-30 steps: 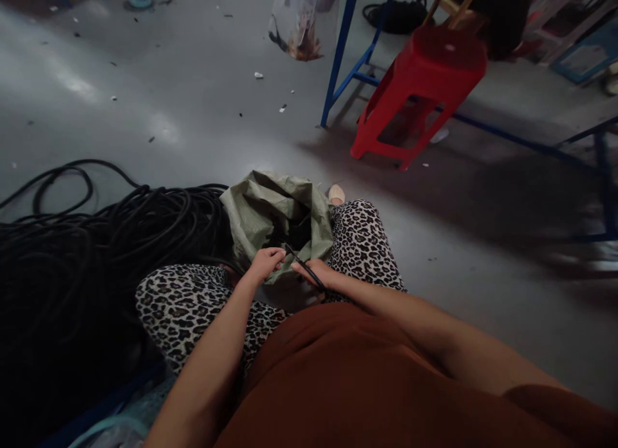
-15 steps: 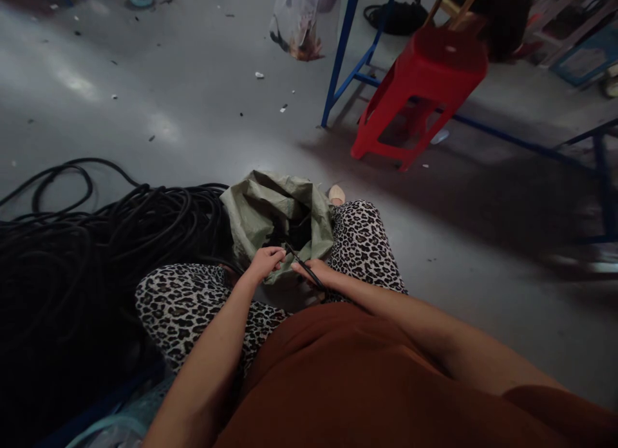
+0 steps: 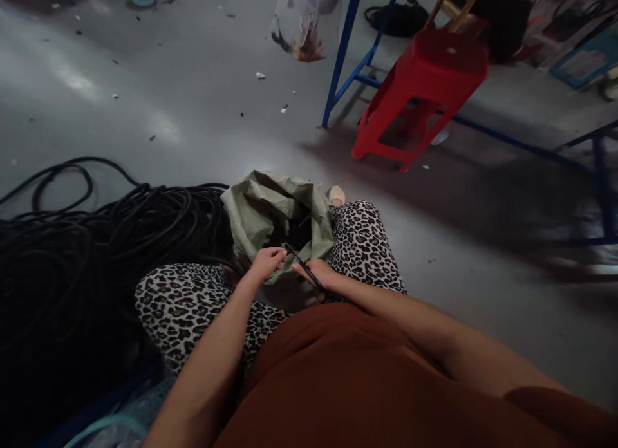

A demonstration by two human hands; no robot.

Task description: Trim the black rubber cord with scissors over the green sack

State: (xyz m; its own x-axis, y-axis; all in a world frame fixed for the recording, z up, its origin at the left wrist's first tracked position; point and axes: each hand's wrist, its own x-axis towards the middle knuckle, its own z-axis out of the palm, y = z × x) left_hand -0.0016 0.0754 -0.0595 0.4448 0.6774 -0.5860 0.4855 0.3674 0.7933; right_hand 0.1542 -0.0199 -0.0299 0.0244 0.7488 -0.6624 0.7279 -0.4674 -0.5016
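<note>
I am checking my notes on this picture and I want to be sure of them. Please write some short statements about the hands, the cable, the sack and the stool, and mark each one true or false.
1. Both hands, the left hand and the right hand, are at the mouth of the green sack. True.
2. The thin black cable piece lies on the floor, away from the hands. False: it runs between the two hands, which hold it.
3. The big pile of black cable lies on the person's left. True.
4. The red stool lies flat on its side on the floor. False: it is tilted but rests on its legs, beside the blue frame.
</note>
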